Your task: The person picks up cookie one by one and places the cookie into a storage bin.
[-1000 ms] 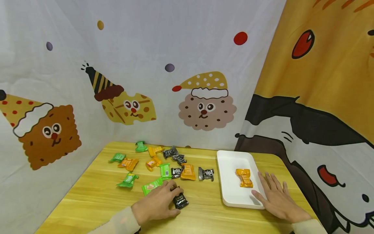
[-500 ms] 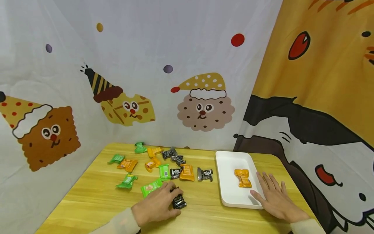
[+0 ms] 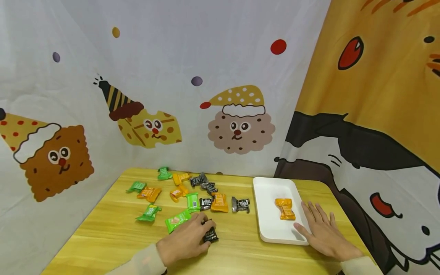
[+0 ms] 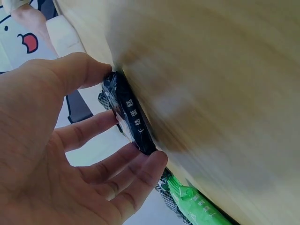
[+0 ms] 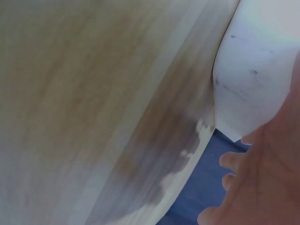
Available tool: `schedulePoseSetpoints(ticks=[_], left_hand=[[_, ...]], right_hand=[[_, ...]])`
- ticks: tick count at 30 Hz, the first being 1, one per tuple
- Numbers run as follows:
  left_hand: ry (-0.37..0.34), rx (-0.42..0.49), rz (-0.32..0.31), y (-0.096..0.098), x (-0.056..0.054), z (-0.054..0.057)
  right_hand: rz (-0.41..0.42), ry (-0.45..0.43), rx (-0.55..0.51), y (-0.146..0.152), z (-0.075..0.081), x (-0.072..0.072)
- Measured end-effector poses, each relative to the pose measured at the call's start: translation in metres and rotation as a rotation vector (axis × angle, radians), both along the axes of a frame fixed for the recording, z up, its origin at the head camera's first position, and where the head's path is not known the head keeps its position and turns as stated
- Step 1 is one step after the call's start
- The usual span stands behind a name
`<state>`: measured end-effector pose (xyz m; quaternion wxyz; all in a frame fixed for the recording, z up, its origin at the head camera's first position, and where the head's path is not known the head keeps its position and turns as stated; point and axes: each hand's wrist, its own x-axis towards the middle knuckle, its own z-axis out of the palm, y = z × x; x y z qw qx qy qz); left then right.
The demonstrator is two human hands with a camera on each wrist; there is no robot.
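With thumb and fingertips, my left hand [image 3: 185, 236] grips a black-wrapped snack packet [image 3: 211, 235] at the table's near middle. In the left wrist view the packet [image 4: 127, 112] stands on edge between thumb and fingers, white lettering along its side. My right hand [image 3: 326, 233] lies with straight, spread fingers over the right edge of a white tray [image 3: 268, 236]. An orange packet [image 3: 285, 209] lies in that tray. Just beyond my left hand is a bright green packet [image 3: 177, 220], partly covered by it in the head view.
Several green, orange and black packets are scattered over the wooden table's left and middle, among them an orange one [image 3: 219, 202] and a green one [image 3: 149, 212]. One black packet [image 3: 240, 205] sits left of the tray. A printed cloth [image 3: 165, 46] hangs behind the table.
The left thumb has drawn slightly closer to the black packet, and more of the packet is covered by the hand. The right hand stays at the tray; the head view shifts slightly.
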<state>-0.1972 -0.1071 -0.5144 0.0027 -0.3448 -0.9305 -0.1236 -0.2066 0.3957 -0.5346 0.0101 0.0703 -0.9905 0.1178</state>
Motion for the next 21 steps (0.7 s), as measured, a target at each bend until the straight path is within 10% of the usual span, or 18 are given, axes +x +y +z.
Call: schedulePoseSetpoints(ticks=[21], left_hand=[[0.016,-0.001,-0.004,0.0054,0.0020,0.0023]], right_hand=[[0.009,0.001,-0.003,-0.0002,-0.0005,0.0004]])
